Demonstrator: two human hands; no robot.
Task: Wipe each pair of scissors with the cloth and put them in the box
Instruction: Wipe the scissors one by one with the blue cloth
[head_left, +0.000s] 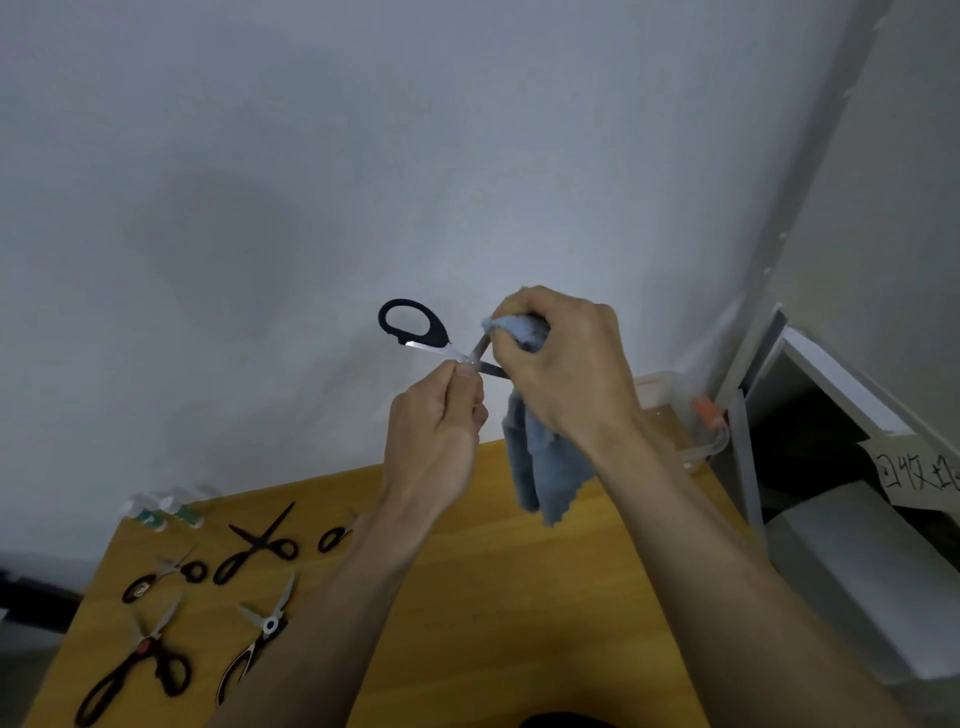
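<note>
Grey wall behind, wood desk (519, 597) below: left hand (434, 441) pinches open scissors (415, 332) at the pivot, raised above desk, right hand (561, 364) fist-closed on soft cloth (540, 467) around one blade; stiff, sharp, light, likely safest held at pivot or handles.

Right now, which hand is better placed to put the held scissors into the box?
Probably left. The left hand pinches the black-handled scissors at the pivot, while the right hand is busy with the grey cloth. The clear box lies far right, a cross-body reach.
</note>
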